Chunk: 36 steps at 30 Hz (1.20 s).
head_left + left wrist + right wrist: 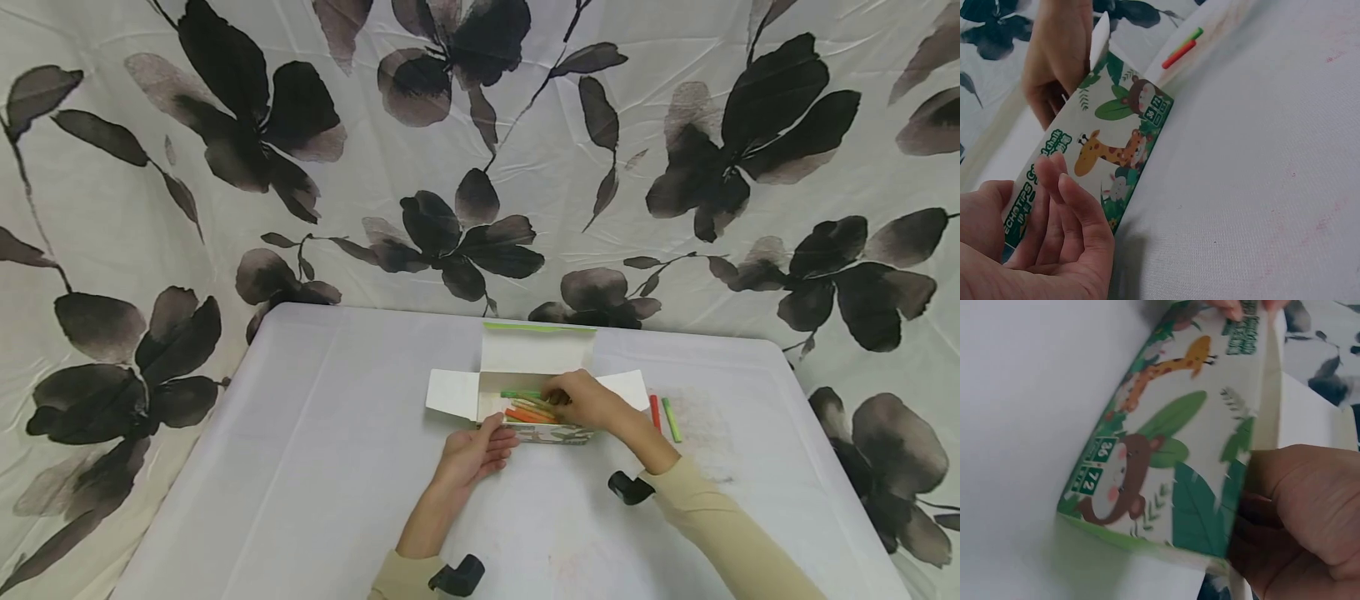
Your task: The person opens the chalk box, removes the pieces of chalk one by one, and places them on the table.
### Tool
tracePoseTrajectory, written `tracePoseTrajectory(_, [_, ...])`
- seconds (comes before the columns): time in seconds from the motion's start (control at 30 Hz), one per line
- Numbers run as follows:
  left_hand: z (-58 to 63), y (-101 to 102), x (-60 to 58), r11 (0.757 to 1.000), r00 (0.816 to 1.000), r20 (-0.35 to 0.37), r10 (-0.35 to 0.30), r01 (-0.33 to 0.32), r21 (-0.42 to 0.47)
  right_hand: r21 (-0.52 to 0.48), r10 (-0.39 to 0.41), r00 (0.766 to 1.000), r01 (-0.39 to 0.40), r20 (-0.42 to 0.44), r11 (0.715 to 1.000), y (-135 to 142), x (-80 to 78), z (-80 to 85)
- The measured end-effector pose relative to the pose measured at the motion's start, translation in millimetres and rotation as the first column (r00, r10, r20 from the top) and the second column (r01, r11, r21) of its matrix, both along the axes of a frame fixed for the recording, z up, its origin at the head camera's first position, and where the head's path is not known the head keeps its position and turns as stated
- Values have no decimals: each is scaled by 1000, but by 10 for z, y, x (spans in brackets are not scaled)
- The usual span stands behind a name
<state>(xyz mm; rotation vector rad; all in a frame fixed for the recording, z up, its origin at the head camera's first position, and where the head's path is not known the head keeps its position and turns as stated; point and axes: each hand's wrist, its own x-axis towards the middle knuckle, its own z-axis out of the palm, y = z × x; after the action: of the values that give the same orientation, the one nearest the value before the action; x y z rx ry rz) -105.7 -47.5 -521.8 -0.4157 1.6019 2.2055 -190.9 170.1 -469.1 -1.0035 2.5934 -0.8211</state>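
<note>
An open chalk box (551, 433) with jungle animals printed on its front stands on the table, flaps spread. Inside lie several chalk sticks (531, 413), orange, green and yellowish. My left hand (468, 457) grips the box's near left edge, thumb at the rim and fingers against the printed front (1107, 144). Over the right part of the box, my right hand (585, 398) reaches down inside with bent fingers. The front wall hides those fingertips in the right wrist view, so whether they pinch a stick cannot be told.
A red chalk stick (655, 412) and a green chalk stick (671, 420) lie on the table right of the box. Chalk smudges mark the white tablecloth (330, 467). Behind the table hangs a floral cloth (585, 208).
</note>
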Motion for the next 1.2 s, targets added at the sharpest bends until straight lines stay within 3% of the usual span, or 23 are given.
tracePoseTrajectory(0.3, [0,-11,-12,1000,1000,15,1,-1,-13,-110,-89,995,94,48,989,291,22,203])
tracePoseTrajectory(0.63, [-1,-17,-21,1000,1000,8,-4,4,-14,-205,-210,970,232,125,951,653,13,366])
tracePoseTrajectory(0.93, [2,-11,-26,1000,1000,15,-6,6,-17,-193,-340,912,385,229,903,992,61,496])
tracePoseTrajectory(1.2, [-5,-4,-24,1000,1000,14,-8,9,-23,-178,-443,843,508,306,843,1279,173,500])
